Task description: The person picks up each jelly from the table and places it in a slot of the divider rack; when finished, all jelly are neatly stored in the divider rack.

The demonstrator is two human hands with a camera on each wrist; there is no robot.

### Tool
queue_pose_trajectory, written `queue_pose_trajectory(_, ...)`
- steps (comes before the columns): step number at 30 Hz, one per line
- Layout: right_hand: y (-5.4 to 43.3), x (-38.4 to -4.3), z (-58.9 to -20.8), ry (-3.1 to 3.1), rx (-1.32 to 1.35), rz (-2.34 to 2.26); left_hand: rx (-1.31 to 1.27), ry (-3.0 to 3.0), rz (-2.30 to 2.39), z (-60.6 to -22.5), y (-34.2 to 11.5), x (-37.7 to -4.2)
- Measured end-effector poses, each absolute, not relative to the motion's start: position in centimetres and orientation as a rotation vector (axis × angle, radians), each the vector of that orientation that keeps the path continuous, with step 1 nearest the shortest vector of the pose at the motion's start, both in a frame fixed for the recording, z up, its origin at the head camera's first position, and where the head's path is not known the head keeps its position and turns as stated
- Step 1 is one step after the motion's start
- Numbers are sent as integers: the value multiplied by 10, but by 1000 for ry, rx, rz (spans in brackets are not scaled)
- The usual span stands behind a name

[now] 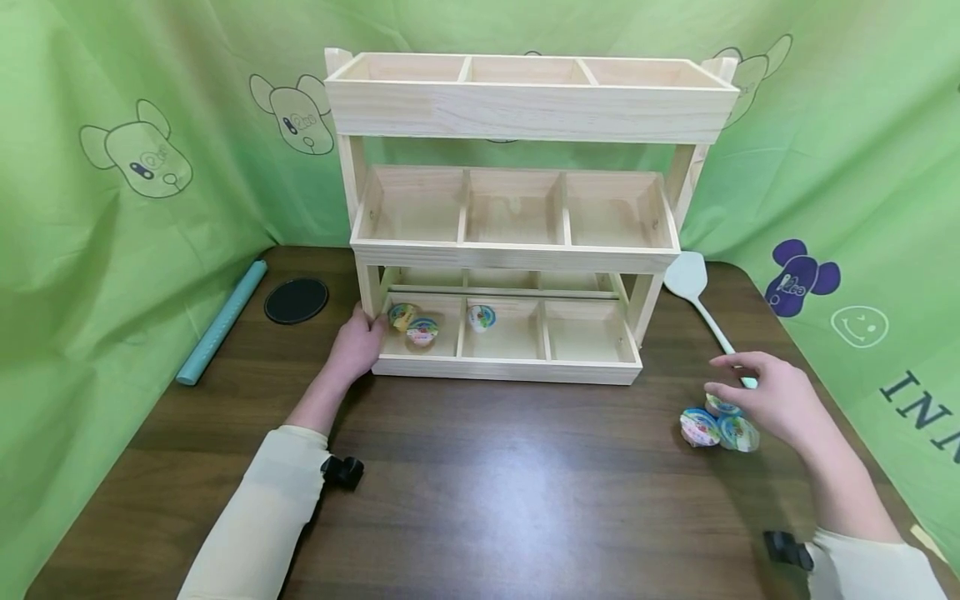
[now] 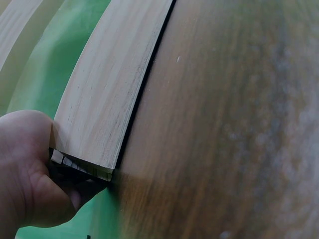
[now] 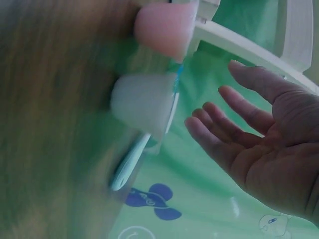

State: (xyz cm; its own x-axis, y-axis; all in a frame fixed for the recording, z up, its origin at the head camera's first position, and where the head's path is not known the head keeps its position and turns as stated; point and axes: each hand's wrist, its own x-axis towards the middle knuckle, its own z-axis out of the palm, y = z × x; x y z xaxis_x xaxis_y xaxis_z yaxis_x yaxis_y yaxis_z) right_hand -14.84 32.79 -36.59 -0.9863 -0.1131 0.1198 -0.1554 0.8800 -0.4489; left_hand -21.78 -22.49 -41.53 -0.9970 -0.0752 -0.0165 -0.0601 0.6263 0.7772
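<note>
My left hand [image 1: 358,343] grips the left end of the bottom tray [image 1: 510,372] of a three-tier wooden shelf; in the left wrist view, thumb and fingers wrap its corner [image 2: 82,144]. My right hand [image 1: 776,396] hovers over three small jelly cups [image 1: 699,427] at the right of the table. In the right wrist view its fingers are spread and loosely bent, with nothing between them; a pink cup [image 3: 164,30] and a whitish cup [image 3: 142,102] stand nearby. Two jelly cups [image 1: 422,332] lie in the bottom tray's left compartment, and another cup [image 1: 482,317] in the middle one.
A white spatula [image 1: 687,277] with a pale handle lies right of the shelf, beyond the right hand. To the left are a black round disc [image 1: 296,301] and a blue-green tube [image 1: 222,323]. Green printed cloth [image 1: 180,250] hangs around the brown table [image 1: 480,500].
</note>
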Motion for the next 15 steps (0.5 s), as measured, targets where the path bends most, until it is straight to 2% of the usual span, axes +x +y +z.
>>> queue_pose_trajectory(15, 344, -147, -373, -3213, 38, 679, 125, -2820, -1350, -415, -225, -217)
